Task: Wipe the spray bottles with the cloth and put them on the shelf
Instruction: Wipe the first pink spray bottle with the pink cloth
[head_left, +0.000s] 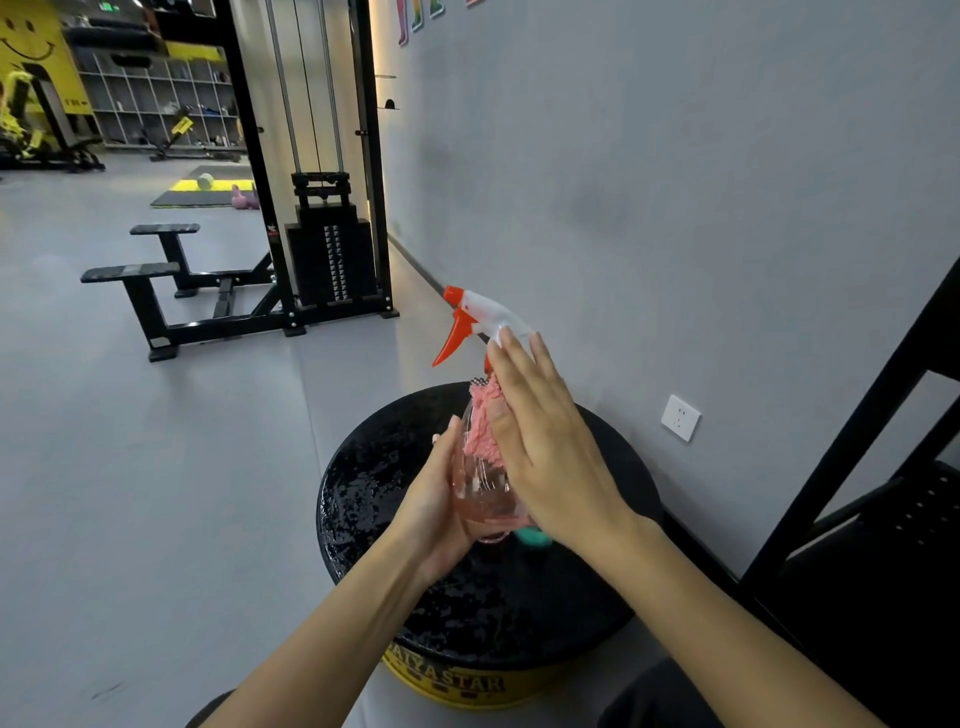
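Observation:
A clear spray bottle (480, 496) with a white head and orange trigger (457, 332) is held above a round black stool. My left hand (439, 512) grips the bottle's lower body from the left. My right hand (545, 436) lies flat with straight fingers and presses a pink cloth (480, 428) against the bottle's upper side. Something teal (535, 535) peeks out under my right wrist; I cannot tell what it is.
The round black stool (405, 467) with a yellow band stands below my hands, by a grey wall with a white socket (680, 417). A black shelf frame (857, 467) rises at the right. A cable machine (327, 249) and bench (150, 280) stand on the floor to the left.

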